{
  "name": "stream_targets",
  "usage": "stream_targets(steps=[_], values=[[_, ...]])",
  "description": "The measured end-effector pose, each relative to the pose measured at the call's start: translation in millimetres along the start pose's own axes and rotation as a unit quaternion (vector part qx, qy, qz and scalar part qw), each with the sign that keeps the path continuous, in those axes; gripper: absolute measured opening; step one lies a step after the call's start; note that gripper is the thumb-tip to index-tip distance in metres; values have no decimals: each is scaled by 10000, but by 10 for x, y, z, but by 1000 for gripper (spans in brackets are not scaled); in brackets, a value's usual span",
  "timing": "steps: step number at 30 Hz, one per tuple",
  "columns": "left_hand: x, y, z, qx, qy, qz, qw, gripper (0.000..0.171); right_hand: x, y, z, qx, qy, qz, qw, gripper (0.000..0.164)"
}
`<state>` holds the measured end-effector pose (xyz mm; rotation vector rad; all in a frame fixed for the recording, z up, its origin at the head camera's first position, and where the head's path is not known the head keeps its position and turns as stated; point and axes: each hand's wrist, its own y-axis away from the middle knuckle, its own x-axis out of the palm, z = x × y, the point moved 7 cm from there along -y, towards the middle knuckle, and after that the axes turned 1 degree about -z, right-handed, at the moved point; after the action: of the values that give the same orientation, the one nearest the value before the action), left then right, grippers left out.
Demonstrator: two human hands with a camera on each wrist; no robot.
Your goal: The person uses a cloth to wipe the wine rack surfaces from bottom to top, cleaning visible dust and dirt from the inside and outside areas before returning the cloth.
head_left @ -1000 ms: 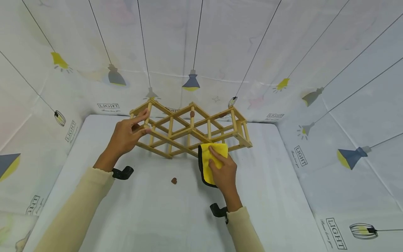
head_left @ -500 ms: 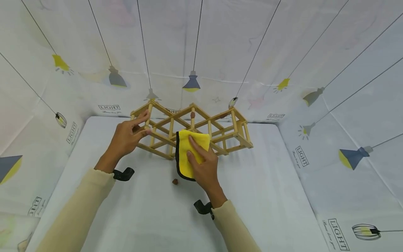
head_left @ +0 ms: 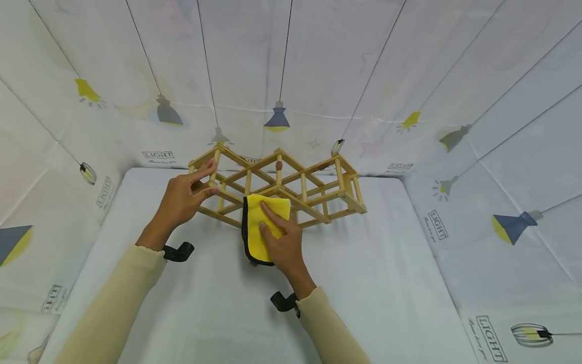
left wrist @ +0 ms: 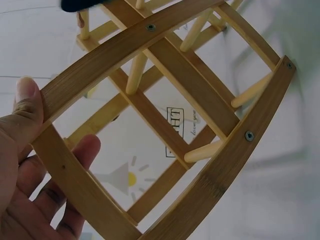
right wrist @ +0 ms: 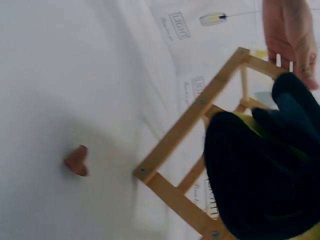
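A lattice rack of light wooden slats and dowels (head_left: 318,200) stands at the back of the white table. My left hand (head_left: 182,197) grips its left end, with the thumb (left wrist: 29,102) on one slat and the fingers behind. My right hand (head_left: 284,245) holds a folded yellow cloth (head_left: 268,227) with black edging against the rack's lower front, left of the middle. The cloth covers part of the lower slats; its dark side (right wrist: 250,185) shows in the right wrist view. A small brown lump (right wrist: 77,160) lies on the table in front of the rack, mostly hidden by the cloth in the head view.
Brown bits cling to the rack: one on a middle post (head_left: 279,165), another on an upper right slat (head_left: 324,166). Behind the table rises a white backdrop (head_left: 313,76) printed with lamps, with side walls left and right. Each wrist wears a black camera mount (head_left: 179,252).
My right hand has slid the yellow cloth leftward along the rack's front, up a little at first, then slightly down. The left hand and the rack stay in place.
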<state>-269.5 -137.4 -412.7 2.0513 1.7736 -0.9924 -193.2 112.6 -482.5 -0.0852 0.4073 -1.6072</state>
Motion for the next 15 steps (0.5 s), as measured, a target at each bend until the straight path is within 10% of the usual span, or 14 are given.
stream_targets(steps=[15], values=[[-80,-38,56,-264,311,447,9982,60,91,2,-54,714,-33,426,9965,46]])
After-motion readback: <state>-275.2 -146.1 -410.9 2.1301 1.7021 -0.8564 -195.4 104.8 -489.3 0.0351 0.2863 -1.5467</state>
